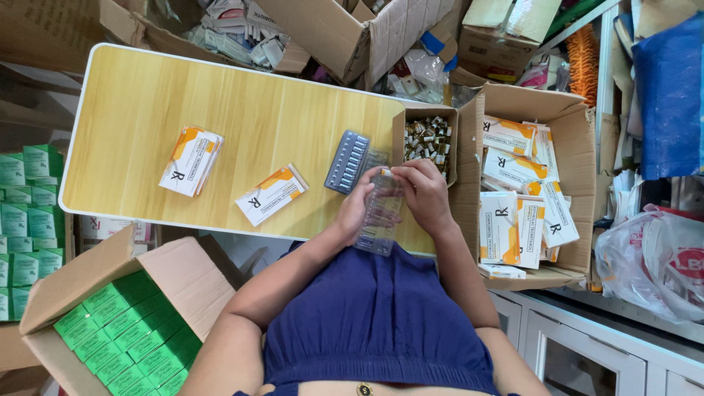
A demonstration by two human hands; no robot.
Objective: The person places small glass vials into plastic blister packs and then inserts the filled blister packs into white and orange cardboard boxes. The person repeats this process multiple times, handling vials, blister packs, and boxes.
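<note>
While both forearms angle in over the near table edge, left hand cups a clear plastic blister tray from the side and right hand pinches its top end, fingers curled; tray is held upright-ish just above the edge, contents too small to tell. Just beyond the hands: a grey filled tray flat on the table and a small open carton of vials. Two orange-white boxes lie further left, more fill the big carton on the right, and green boxes sit in a carton lower left.
</note>
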